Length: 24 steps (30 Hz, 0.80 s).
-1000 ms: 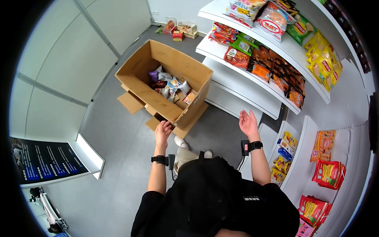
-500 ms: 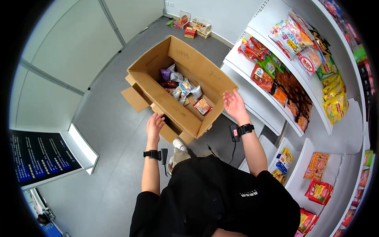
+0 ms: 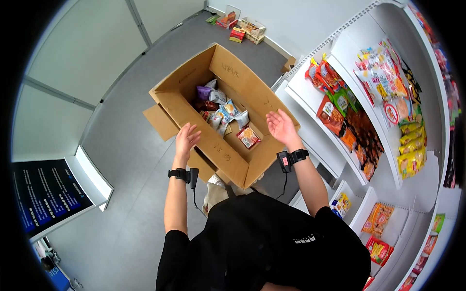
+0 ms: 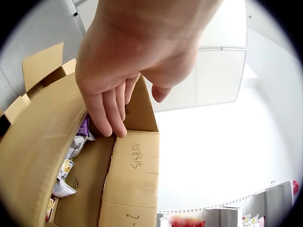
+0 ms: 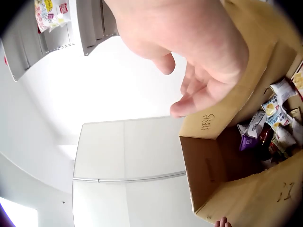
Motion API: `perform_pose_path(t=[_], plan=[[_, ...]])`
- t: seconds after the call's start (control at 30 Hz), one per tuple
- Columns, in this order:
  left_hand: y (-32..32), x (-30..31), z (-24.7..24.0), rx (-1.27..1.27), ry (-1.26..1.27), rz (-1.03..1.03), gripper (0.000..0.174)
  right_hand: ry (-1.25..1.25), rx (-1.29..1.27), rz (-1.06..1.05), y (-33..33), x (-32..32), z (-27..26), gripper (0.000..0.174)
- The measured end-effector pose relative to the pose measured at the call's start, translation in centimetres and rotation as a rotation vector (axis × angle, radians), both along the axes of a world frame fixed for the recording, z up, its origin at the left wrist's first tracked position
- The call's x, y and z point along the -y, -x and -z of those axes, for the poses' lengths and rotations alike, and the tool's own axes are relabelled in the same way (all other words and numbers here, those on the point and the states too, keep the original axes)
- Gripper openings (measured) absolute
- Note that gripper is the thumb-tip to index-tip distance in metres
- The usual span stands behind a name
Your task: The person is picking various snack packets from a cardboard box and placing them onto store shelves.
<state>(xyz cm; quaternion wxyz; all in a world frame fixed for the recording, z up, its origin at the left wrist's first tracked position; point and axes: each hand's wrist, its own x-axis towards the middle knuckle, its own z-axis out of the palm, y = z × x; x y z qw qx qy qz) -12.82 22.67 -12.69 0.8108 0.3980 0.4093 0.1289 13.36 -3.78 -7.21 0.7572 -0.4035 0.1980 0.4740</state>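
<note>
An open cardboard box (image 3: 206, 131) stands in front of the person, with several snack packets (image 3: 224, 112) lying inside, among them a purple one (image 3: 203, 92) and a red-and-white one (image 3: 248, 137). The left hand (image 3: 186, 140) is raised at the box's near left side, fingers loosely extended, holding nothing. Over the box's right end is the right hand (image 3: 282, 127), palm up and empty. The left wrist view shows the left hand (image 4: 137, 61) with relaxed fingers over the box (image 4: 137, 165). In the right wrist view the right hand (image 5: 199, 56) has slightly bent fingers, with nothing in them.
White shelves (image 3: 335, 150) with bagged snacks (image 3: 412, 150) curve along the right side. Small food boxes (image 3: 251, 30) sit on the floor by the back wall. A dark printed panel (image 3: 46, 194) is at the left, and a cardboard flap (image 3: 160, 122) sticks out from the box.
The view has shifted, with the box now nearer and the shelves farther right. Both hands have moved forward to the box; the right one has come over its right end. Neither has taken hold of anything.
</note>
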Motion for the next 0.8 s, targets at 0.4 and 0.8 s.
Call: perform_pose_path(t=[0.4, 0.8], plan=[[-4.0, -2.4, 1.1, -0.329, 0.011, -0.208, 0.05, 0.188, -0.133, -0.502, -7.7, -19.4, 18.7, 0.044], [-6.6, -2.5, 0.5, -0.605, 0.037, -0.349, 0.047, 0.469, 0.963, -1.377, -9.5, -32.9, 37.9, 0.049]])
